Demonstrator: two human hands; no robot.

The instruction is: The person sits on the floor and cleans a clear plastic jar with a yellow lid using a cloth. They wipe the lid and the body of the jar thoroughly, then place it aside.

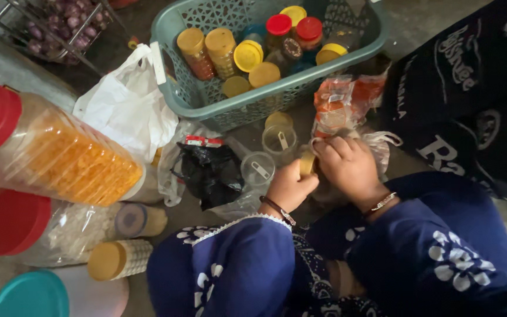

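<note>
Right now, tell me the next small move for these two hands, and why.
Probably finish twisting the yellow lid. The left hand and the right hand both close around it, with a small jar apparently hidden under them. Two open clear jars stand just beside, and the green basket behind already holds capped jars. Whether the lid is going on or coming off cannot be told.

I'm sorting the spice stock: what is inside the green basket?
The green basket holds small jars with yellow lids and two with red lids. The jars underneath and most of their contents are hidden by the lids and the basket wall.
</note>
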